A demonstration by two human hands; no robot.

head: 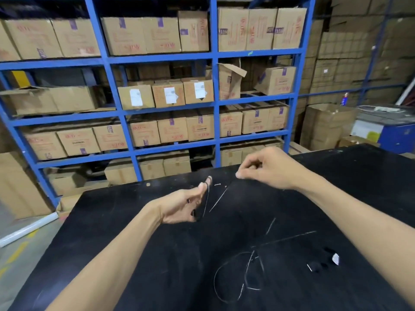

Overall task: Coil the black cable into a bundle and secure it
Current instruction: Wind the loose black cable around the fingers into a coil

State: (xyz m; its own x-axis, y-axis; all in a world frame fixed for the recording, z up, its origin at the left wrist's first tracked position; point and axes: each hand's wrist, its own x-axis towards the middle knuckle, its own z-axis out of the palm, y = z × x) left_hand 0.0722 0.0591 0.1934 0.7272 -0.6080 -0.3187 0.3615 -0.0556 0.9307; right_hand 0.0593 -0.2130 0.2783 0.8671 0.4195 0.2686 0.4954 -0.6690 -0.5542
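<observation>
Two bare hands work a thin black cable (205, 198) above a matte black counter (134, 221). The left hand (182, 205) is open, palm turned inward, with glossy cable turns looped round its spread fingers from forefinger to little finger. The right hand (265, 169) is closed in a pinch near the counter's far edge; a strand runs from it down toward the left hand. The cable's slack lies in loose, shiny curves on the counter near the right forearm, beside a small black plug (323, 261) with a pale face. Behind stands a blue steel rack (215, 86) stacked with brown cardboard boxes (137, 97).
</observation>
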